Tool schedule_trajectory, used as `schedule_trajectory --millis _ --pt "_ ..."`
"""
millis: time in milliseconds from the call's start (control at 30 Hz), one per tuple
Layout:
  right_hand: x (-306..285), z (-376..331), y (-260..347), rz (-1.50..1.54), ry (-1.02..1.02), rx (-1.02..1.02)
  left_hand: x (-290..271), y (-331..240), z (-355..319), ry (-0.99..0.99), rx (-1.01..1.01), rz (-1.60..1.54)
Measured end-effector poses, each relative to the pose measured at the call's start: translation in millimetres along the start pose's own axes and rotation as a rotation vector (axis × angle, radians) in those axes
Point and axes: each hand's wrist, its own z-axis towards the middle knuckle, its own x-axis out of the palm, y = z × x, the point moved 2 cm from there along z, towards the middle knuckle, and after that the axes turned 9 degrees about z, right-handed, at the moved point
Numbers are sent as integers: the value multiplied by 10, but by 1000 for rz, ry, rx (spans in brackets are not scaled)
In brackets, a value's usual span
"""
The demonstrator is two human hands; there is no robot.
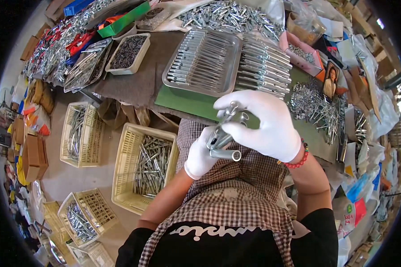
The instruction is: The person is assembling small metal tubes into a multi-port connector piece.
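Both white-gloved hands, the left hand point(200, 156) and the right hand point(265, 122), closed their fingers around shiny cylindrical metal fittings point(225, 140) above a shallow steel tray point(171, 79) on the desk point(133, 86).

- We hold a metal tube point(226, 154) in the left hand point(199, 158), just before the right hand point(265, 122), above our lap.
- Behind the hands: a steel tray point(203, 62) of rods on the table point(133, 86).
- Right of the tray: loose rods point(263, 66), then scattered screws point(314, 104).
- Left, on the floor: three baskets point(124, 169) holding tubes.
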Motion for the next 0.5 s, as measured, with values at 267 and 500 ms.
schedule_trajectory --millis 267,500 --pt "19 7 -15 -120 -5 -103 -40 -70 -11 -17 63 78" --pt "101 43 -57 -165 106 -32 -55 -51 -5 -27 45 49"
